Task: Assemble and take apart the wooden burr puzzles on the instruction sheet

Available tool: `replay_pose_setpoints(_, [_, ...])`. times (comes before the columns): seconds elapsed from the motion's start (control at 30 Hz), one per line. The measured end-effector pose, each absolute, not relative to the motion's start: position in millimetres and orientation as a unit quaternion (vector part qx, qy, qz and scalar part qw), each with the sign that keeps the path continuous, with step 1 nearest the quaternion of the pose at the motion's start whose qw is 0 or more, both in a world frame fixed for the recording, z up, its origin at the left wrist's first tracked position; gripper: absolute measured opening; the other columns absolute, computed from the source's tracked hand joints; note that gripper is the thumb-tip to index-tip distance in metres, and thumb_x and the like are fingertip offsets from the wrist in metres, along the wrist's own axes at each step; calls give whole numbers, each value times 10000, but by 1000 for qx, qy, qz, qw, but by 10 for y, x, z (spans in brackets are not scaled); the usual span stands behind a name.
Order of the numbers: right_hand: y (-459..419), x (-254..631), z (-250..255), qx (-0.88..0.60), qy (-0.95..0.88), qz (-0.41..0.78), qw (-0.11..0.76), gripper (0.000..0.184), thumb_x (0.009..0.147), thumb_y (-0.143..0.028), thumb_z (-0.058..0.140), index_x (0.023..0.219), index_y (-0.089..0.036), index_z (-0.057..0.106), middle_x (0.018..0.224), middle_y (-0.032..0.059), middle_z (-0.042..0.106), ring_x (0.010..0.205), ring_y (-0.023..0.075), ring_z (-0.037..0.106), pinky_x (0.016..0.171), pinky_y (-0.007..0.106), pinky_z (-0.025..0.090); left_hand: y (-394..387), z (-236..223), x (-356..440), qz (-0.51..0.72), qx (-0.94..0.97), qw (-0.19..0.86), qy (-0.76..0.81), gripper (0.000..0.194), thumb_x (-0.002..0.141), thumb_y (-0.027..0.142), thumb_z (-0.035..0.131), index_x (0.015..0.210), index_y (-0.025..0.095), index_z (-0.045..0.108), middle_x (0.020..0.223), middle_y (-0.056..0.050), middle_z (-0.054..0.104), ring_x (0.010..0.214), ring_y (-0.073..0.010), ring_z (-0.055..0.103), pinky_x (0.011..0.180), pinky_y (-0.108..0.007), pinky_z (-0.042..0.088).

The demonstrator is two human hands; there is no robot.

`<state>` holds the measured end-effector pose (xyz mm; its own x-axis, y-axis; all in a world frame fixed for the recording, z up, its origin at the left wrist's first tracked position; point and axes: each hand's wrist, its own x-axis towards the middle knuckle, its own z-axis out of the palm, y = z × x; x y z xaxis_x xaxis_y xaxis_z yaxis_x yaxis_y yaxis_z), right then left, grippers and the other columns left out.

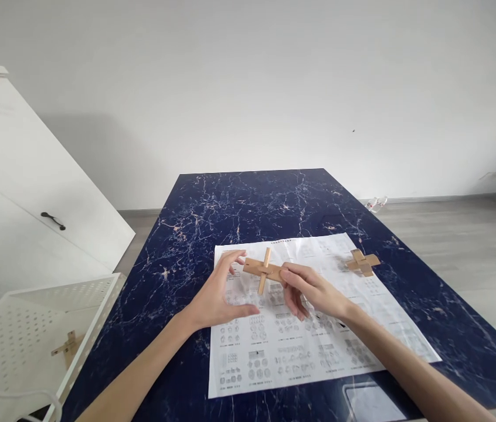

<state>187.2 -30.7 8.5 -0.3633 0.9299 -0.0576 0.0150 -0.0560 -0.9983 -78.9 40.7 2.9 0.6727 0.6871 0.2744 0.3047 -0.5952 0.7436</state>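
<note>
Between thumb and fingers, my right hand pinches one end of a flat wooden strip. A thin round wooden stick crosses the strip near its middle, so the two form a cross held over the printed sheet. My left hand is spread at the left of the strip, its thumb and fingers apart and holding nothing. Its fingertips are close to the strip's free end; whether they touch it I cannot tell. On the sheet's right edge lies a second cross-shaped wooden piece.
The sheet lies on a dark blue marbled table. A white perforated bin at the lower left holds another wooden cross piece. A white cabinet stands on the left. A glossy dark rectangular object sits at the near edge.
</note>
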Motion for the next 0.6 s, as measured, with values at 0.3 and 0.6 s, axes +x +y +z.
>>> replay_pose_setpoints(0.3, [-433, 1781, -42, -360, -570, 662, 327, 405, 1106, -588, 466, 915, -232, 492, 555, -44, 674, 362, 97, 528, 390, 198, 419, 337, 56, -743, 217, 847, 415, 251, 1178, 606, 615, 998, 1592, 374, 400, 1532, -117, 579, 1319, -367, 621, 1149, -561, 494])
replay_pose_setpoints(0.6, [-449, 1714, -69, -393, -595, 620, 326, 430, 1112, -598, 445, 926, -219, 532, 571, -41, 655, 404, 100, 537, 440, 214, 419, 321, 35, -737, 204, 857, 390, 267, 1078, 582, 596, 1007, 1487, 346, 476, 1346, -68, 666, 1160, -308, 679, 1045, -480, 563])
